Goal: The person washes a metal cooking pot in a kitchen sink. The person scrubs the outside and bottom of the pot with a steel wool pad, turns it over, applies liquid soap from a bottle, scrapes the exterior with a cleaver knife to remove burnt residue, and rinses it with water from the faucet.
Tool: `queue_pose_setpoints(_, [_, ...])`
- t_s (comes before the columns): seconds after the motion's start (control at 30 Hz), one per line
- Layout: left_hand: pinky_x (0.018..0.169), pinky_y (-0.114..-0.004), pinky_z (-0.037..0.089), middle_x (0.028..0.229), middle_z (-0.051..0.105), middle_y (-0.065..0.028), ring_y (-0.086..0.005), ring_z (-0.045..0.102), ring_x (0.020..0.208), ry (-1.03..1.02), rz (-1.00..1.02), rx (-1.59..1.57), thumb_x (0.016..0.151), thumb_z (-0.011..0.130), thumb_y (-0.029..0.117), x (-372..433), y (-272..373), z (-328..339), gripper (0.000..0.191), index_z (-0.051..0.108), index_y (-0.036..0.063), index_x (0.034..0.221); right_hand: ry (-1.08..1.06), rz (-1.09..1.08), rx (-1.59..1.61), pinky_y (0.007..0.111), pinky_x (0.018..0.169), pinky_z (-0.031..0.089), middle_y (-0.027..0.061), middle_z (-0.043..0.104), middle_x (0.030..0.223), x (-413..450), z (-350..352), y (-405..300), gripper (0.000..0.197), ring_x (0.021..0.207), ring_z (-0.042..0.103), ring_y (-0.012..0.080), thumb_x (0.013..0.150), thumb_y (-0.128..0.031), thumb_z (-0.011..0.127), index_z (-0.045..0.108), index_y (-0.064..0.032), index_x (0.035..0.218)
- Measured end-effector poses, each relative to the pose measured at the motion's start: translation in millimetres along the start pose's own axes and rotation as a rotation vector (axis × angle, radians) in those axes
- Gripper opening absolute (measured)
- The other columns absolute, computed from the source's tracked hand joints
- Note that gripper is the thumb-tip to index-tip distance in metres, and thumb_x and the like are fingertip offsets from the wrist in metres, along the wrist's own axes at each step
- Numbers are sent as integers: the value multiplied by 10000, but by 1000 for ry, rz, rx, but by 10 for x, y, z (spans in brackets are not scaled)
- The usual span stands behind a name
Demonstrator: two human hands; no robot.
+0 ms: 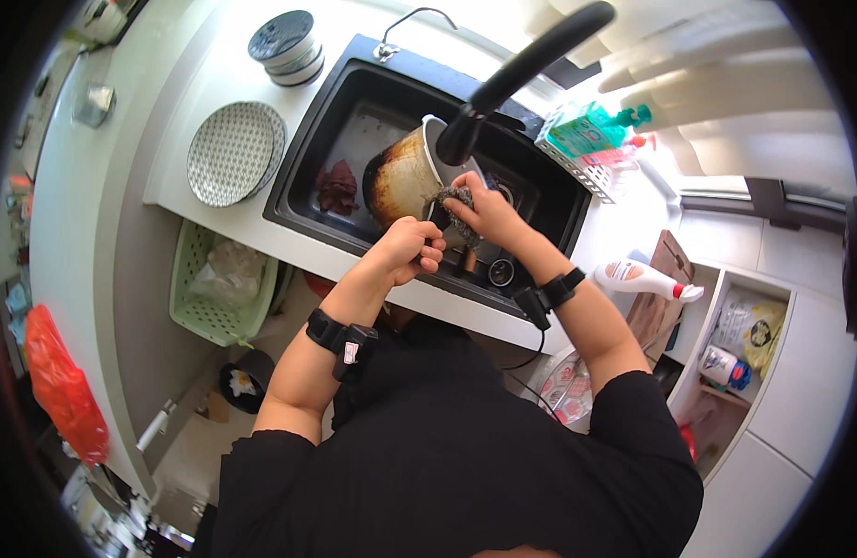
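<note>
A metal pot (404, 178) lies tipped on its side in the black sink (341, 115), its base turned to the left. Brown and black scorch marks cover the base and much of the outer wall. My left hand (411, 250) is curled at the pot's near side, around what looks like its dark handle, mostly hidden by the fingers. In my right hand (490, 213) is a steel wool scrubber (460, 216), pressed against the pot near its rim. A dark red cloth (337, 187) lies crumpled on the sink floor, left of the pot.
Overhead, the black faucet (519, 70) reaches over the pot. Patterned plates (232, 153) and stacked bowls (285, 45) stand on the left counter. At right are a white basket (599, 174) with soap bottles, a spray bottle (638, 275) and cutting boards (655, 293).
</note>
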State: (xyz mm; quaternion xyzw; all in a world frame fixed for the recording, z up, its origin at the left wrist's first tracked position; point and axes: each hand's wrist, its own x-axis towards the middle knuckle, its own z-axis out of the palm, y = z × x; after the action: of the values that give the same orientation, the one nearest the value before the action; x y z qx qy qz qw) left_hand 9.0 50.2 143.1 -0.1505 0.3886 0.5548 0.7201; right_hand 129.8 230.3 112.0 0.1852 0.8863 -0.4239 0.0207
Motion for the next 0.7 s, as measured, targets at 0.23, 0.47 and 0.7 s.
queue_pose_setpoints(0.23, [391,-163,305,786,463,-26,-26,396,518,89,-122,-140,949,487,25,53,140,258,139,414,46,833,290,39,388,410,765,534,190,678,973,-355,263,43,322,904,710,360,951,-135,674,460,-51,1176])
queue_pose_setpoints(0.47, [349,-166,223,738,443,14,-7,372,486,95,-224,-49,944,450,41,240,260,560,173,411,80,780,508,-136,286,453,753,533,196,701,995,-76,182,219,240,957,669,428,919,-76,669,508,-57,1096])
queue_pose_setpoints(0.7, [344,-157,197,728,424,36,9,365,479,130,-219,144,949,447,52,347,511,656,168,412,102,792,369,-67,220,428,791,560,174,722,992,314,-65,232,195,988,708,383,913,-65,667,541,-53,1062])
